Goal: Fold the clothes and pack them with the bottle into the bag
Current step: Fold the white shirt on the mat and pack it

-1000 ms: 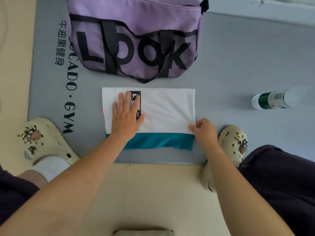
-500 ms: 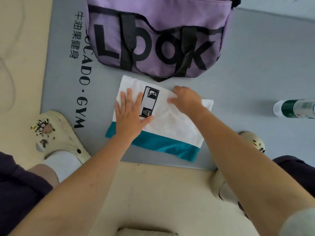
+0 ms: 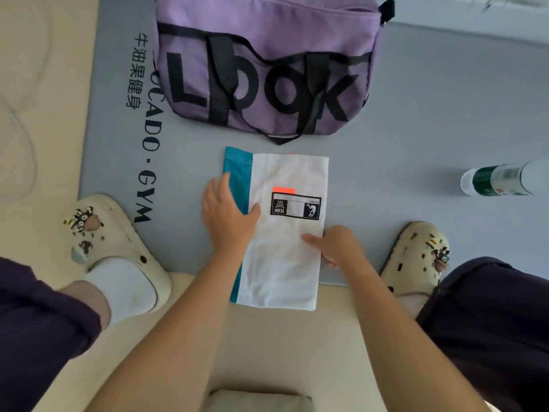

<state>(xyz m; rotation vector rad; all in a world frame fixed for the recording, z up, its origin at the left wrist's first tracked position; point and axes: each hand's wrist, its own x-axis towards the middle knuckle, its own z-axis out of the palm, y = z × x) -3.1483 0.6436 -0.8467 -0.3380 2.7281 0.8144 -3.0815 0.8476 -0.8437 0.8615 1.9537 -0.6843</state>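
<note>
In the head view, a folded white-and-teal garment point(image 3: 282, 233) lies mid-frame on the grey mat point(image 3: 416, 120), its near end over the mat edge. The left hand point(image 3: 227, 217) presses it with flat fingers; the right hand point(image 3: 335, 246) pinches its right edge. The bag point(image 3: 267, 63), top centre, looks unpacked; the bottle point(image 3: 502, 179) lies far right. Packing seems wholly left.
</note>
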